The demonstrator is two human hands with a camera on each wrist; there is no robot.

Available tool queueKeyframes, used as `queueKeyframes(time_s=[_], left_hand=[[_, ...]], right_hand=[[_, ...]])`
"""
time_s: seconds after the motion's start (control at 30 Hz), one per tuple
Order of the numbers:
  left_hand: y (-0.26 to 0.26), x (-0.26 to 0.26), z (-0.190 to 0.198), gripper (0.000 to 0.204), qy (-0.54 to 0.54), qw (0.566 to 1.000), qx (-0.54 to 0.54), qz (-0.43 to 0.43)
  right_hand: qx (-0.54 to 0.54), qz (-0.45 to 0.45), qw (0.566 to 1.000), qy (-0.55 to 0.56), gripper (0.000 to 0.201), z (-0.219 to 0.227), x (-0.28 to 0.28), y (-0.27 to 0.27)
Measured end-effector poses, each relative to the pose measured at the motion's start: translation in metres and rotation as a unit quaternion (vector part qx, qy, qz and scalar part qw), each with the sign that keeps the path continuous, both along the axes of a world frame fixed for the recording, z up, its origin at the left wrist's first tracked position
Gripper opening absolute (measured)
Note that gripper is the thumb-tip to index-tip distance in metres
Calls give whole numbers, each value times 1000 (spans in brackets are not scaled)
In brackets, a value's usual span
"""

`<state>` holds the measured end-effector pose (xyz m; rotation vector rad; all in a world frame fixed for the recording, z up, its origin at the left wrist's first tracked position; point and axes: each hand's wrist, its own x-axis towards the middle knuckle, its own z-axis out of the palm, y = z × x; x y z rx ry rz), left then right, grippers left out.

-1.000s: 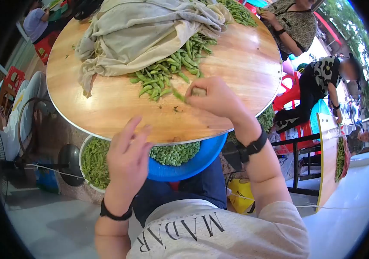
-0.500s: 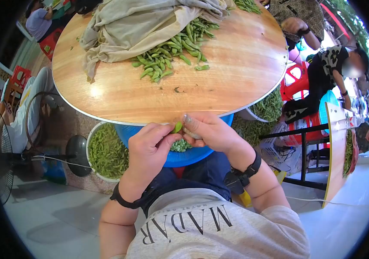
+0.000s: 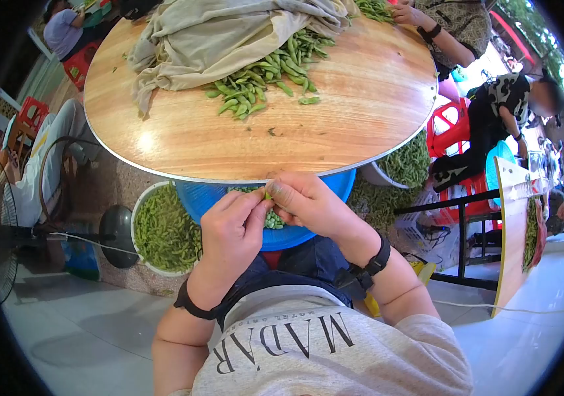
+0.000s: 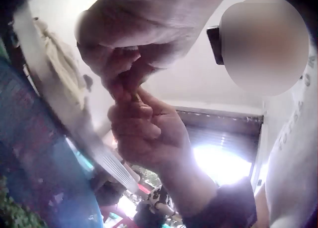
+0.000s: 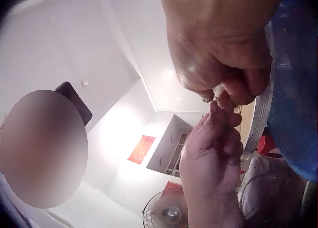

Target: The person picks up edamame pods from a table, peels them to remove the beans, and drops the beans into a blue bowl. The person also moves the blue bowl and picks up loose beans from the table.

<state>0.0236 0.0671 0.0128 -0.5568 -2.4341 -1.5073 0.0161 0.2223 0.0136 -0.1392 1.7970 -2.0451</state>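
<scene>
Over a blue basin (image 3: 343, 198), the two hands meet at the near edge of the round wooden table (image 3: 229, 155). My left hand (image 3: 232, 228) pinches a green soybean pod (image 3: 268, 196) between thumb and fingers; only a small bit of it shows. The right hand (image 3: 312, 201) has its thumb and curled fingers on the same pod, fingertips against the left ones. Shelled green beans (image 3: 274, 220) lie in the basin beneath. Both wrist views show the fingertips together, the left hand (image 4: 149, 29) and right hand (image 5: 218, 49) largely hiding the pod.
A beige cloth (image 3: 209, 49) covers part of a heap of pods (image 3: 249, 92) on the table. A white tub (image 3: 135, 228) of green matter stands left of the basin, another container of pods (image 3: 404, 164) to the right. Another person's hand (image 3: 408, 14) is at the far right edge.
The right hand came back from the pod heap with a pod and met the left hand over the basin. Since then the hands have shifted slightly, fingertips closer, less of the pod showing.
</scene>
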Motion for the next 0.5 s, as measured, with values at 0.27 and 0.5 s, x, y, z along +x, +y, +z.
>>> queueKeyframes(time_s=[0.27,0.5], left_hand=[[3,2,-29,10,-319,901,293,7],[1,2,-40,10,-432,794,427,-11]], right_hand=[[185,-14,961,207,21,-17,3,-4],[303,24,893,331,22,-22,17,-3]])
